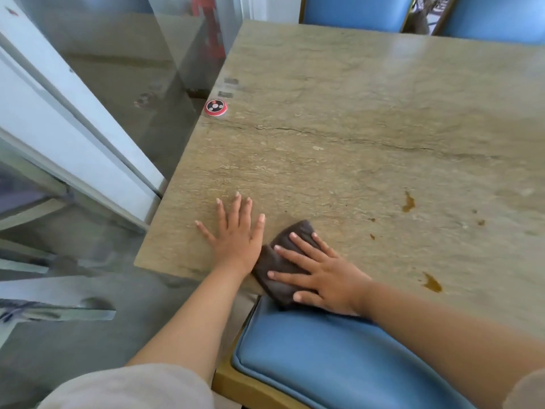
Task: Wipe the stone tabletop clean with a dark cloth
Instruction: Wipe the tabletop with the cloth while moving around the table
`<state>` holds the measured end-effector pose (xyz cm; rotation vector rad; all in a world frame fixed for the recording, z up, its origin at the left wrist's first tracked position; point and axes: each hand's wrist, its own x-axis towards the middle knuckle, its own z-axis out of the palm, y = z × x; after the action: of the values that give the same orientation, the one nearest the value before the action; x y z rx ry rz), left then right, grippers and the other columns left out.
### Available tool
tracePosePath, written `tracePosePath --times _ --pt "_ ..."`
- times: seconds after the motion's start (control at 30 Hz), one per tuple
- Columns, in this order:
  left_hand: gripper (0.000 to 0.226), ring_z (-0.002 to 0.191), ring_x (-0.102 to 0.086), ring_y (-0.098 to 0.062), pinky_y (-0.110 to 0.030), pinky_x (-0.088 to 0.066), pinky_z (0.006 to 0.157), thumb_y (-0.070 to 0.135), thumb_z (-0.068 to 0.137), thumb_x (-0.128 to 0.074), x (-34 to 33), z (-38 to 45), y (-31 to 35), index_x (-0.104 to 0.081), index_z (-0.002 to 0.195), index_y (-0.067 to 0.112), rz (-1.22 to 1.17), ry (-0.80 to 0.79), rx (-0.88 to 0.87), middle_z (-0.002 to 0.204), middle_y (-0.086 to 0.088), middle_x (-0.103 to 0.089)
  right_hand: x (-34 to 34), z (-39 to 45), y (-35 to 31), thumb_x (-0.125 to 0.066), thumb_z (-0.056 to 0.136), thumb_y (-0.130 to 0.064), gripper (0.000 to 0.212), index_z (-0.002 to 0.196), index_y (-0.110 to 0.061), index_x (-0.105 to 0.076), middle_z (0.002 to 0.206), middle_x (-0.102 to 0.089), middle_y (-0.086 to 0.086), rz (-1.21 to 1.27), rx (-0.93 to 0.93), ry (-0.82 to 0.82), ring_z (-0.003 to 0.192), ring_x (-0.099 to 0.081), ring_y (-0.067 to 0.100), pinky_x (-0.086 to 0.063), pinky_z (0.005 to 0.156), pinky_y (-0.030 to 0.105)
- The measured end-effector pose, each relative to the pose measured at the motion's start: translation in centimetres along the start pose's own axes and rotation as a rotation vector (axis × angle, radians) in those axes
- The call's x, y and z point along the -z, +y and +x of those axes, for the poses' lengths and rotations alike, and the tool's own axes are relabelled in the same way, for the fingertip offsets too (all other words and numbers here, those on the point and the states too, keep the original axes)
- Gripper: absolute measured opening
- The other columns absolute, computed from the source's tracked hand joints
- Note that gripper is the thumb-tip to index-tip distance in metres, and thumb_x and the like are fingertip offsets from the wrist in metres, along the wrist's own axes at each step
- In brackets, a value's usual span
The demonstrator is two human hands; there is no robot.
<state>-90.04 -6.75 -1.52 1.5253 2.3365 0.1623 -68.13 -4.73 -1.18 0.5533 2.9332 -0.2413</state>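
From your head camera, the stone tabletop (354,128) fills the centre and right of the frame, beige-green with a dark vein running across its middle. Brown spill marks (408,202) sit at right of centre, with another smear (432,282) lower right near the table's near edge. A small round red and black disc (216,107) lies at the table's left edge, upper left of centre. A glass partition (103,84) with a white frame takes up the left side. Blue chair seats show at the bottom (339,364) and along the top right (356,10).

Your left hand (237,234) lies flat on the stone, fingers spread. Just beside it, your right hand (321,274) presses the dark cloth (283,261) flat with fingers splayed, at the near edge, lower centre.
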Motion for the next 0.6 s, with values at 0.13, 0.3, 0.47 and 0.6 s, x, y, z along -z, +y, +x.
tracePosePath --times 0.13,0.3,0.47,0.6 --pt "0.071 0.147 0.021 -0.013 -0.059 0.018 0.112 0.062 0.092 -0.001 -0.3 0.5 3.8 -0.007 0.155 0.029 0.005 -0.047 -0.148 0.163 0.013 0.011 0.0 -3.6 4.2 -0.02 0.1 -0.053 0.048 0.147 -0.051 -0.007 0.161 0.0 -0.008 -0.041 -0.061 0.002 0.148 0.008 0.024 0.006 0.116 0.048" --pt "0.069 0.147 0.017 -0.007 -0.06 0.017 0.114 0.058 0.095 -0.003 -1.7 1.1 8.5 -0.008 0.156 0.026 0.003 -0.104 -0.309 0.162 0.014 0.009 0.4 -1.1 7.3 -0.01 0.097 -0.053 0.053 0.148 -0.045 0.003 0.161 0.005 0.0 0.12 -0.864 0.098 0.146 0.015 0.025 0.012 0.117 0.048" --pt "0.067 0.149 0.009 -0.009 -0.063 0.011 0.114 0.058 0.093 -0.003 -2.3 3.2 11.7 -0.019 0.153 0.033 -0.017 -0.039 -0.247 0.162 0.016 -0.002 -1.1 -3.6 2.9 -0.028 0.096 -0.04 0.056 0.15 -0.03 -0.02 0.159 -0.013 0.015 0.039 -0.495 0.162 0.146 -0.002 0.039 -0.004 0.118 0.052" --pt "0.064 0.149 0.002 -0.004 -0.058 0.013 0.115 0.06 0.093 -0.004 -3.2 3.7 12.3 -0.034 0.147 0.04 -0.116 0.079 -0.147 0.16 0.019 -0.015 -1.2 -6.0 5.3 -0.026 0.101 -0.042 0.053 0.151 -0.038 -0.011 0.161 -0.003 0.007 -0.003 -0.249 0.11 0.147 0.006 0.03 0.001 0.119 0.045"
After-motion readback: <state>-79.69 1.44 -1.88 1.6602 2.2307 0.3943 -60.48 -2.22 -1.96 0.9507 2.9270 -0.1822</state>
